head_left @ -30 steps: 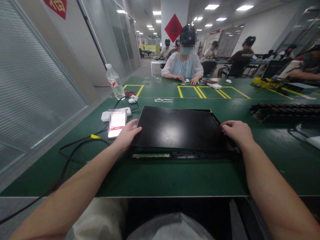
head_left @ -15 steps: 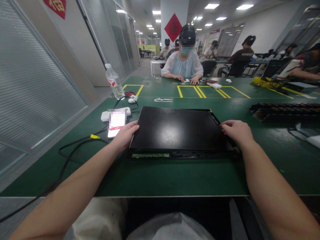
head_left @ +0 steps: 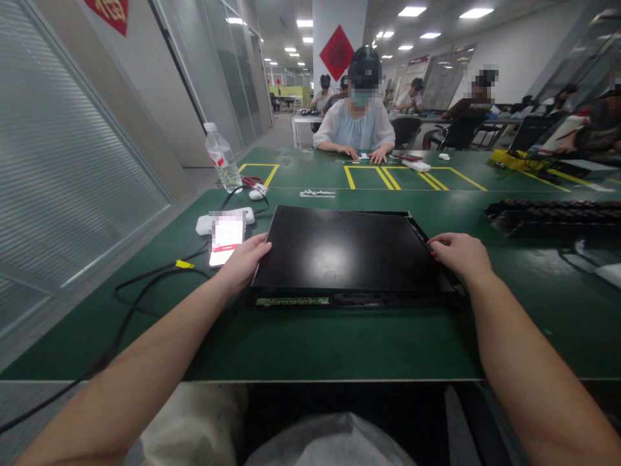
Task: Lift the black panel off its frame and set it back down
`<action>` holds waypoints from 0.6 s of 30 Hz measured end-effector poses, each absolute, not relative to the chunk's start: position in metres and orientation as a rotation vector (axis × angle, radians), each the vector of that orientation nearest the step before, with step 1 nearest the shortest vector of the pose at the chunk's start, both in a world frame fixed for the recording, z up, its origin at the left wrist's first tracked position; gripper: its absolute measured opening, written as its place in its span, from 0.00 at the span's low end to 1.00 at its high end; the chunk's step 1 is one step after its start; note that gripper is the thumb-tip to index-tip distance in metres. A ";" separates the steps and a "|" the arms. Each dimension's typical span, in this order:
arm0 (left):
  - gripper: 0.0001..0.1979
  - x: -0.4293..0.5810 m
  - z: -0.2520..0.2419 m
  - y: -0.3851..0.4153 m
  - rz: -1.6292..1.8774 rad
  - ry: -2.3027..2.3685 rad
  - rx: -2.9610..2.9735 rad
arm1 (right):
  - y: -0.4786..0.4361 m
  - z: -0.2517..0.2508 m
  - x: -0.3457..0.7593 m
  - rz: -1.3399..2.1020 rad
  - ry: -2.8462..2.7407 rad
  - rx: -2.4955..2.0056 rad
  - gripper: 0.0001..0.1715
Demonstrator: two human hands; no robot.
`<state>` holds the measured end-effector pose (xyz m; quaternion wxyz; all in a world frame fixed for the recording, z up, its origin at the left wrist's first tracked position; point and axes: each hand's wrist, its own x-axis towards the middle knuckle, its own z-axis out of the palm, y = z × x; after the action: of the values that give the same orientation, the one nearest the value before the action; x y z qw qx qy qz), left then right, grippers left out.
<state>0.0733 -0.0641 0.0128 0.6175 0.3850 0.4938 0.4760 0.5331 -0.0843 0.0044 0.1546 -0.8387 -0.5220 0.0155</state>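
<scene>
A flat black display panel (head_left: 339, 252) lies in front of me, its glossy face up and catching a bright reflection. Along its near edge shows a strip of green circuit board (head_left: 292, 301). My left hand (head_left: 246, 260) grips the panel's left edge, thumb on top and the other fingers partly hidden beneath. On the opposite side my right hand (head_left: 460, 255) is closed, its fingertips pinching the right edge at a dark frame strip (head_left: 421, 231). The undersides of the fingers on both hands are hidden.
Left of the panel are a phone (head_left: 227, 241), a white power strip (head_left: 204, 224), black cables (head_left: 129, 310) and a water bottle (head_left: 223, 158). Stacked dark parts (head_left: 553, 217) lie to the right. A person (head_left: 358, 123) sits across the green table (head_left: 354, 349).
Almost nothing differs. Both hands stay on the panel's edges, and the left thumb sits very slightly farther onto the panel.
</scene>
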 end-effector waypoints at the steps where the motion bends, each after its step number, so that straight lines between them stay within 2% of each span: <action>1: 0.22 0.073 0.013 -0.064 1.095 1.133 0.884 | -0.085 0.006 0.532 0.049 -1.495 -2.411 0.22; 18: 0.27 0.067 0.010 -0.065 1.108 1.047 0.975 | -0.082 -0.003 0.540 0.029 -1.486 -2.353 0.21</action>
<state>0.0671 -0.0650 0.0103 0.6178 0.4235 0.4551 0.4815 0.5397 -0.0818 -0.0031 0.1782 -0.8319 -0.5254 0.0103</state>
